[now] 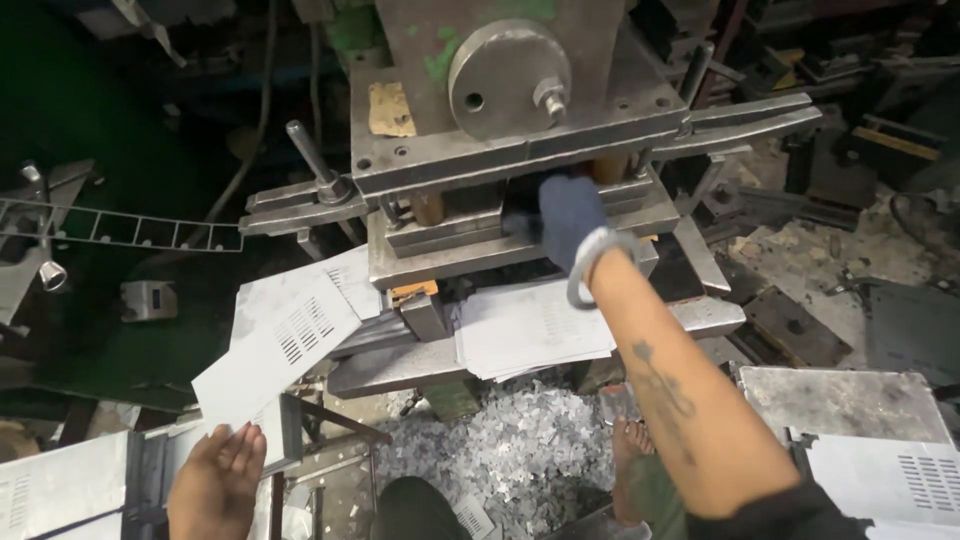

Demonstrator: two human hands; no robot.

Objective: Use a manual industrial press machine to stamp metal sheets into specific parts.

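Observation:
My right hand [568,218], in a dark blue glove with a metal bangle at the wrist, reaches into the gap between the plates of a grey steel press [500,150]; what its fingers touch is hidden inside the gap. My left hand [215,482] is bare, down at the lower left, its fingers spread against the near corner of a white perforated metal sheet [275,352] that tilts in the air. A stack of white punched sheets [530,328] lies on the press bed below my right forearm.
Small metal offcuts [520,450] litter the floor below the press. More white slotted sheets lie at the lower right [890,480] and lower left [60,490]. A lever handle [310,155] sticks up left of the press. A punched metal strip [120,230] extends left.

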